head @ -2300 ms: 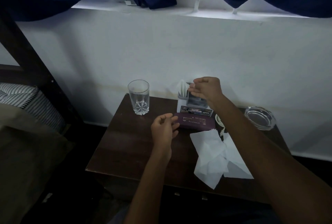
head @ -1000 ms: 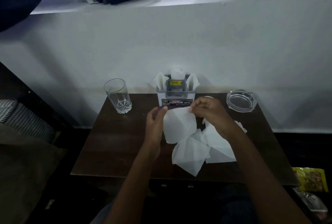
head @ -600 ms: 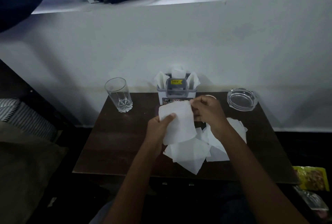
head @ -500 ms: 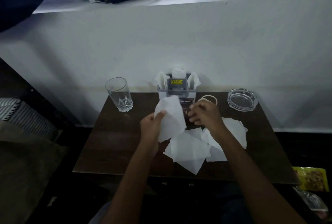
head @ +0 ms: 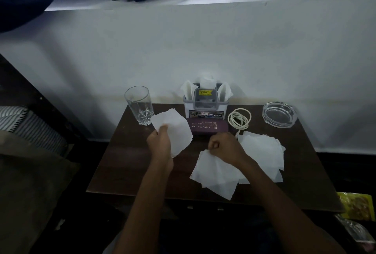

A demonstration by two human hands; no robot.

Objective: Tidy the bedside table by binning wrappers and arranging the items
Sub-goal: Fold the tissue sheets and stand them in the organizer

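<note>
Dark wooden bedside table [head: 126, 172] stands against the wall w/ most things lined along its back edge. Biggest clutter: pile of loose white tissues [head: 258, 158] front-right, not yet cleared. Left hand [head: 160, 143] is clamped on one tissue sheet [head: 175, 129], lifted off the top, near the glass. Right hand [head: 223, 147] is closed in a pinch on the top sheet of the pile. Behind: tissue holder [head: 205, 104] w/ folded tissues standing in it, purple case [head: 207, 128] flat just in front, clear tumbler [head: 139, 105] back-left, glass ashtray [head: 278, 114] back-right, coiled white cable [head: 239, 118] btw holder & ashtray. Approx halfway by my read: items look arranged, tissues left to gather. No bin visible.
</note>
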